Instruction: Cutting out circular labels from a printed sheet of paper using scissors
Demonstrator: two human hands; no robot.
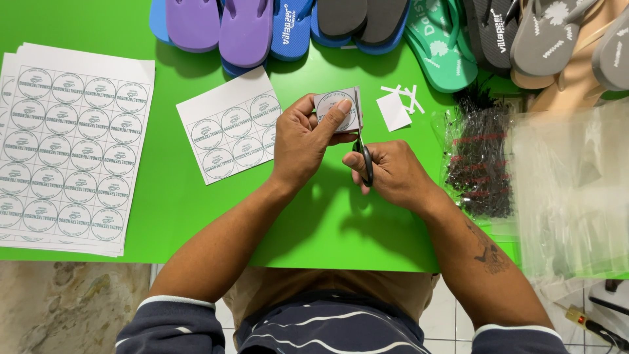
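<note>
Green surface (pixel 196 216), flip-flops (pixel 246 29) along far edge. Left hand (pixel 304 141) fingers pinched on small round-label cutout (pixel 337 110), held above surface; right hand (pixel 393 174) closed through scissors (pixel 364 157). Risk: blade near thumb, possible nick or cut into printed circle.

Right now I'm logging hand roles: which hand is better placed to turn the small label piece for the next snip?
Left. The left hand already pinches the small label piece, while the right hand is occupied gripping the scissors.
</note>
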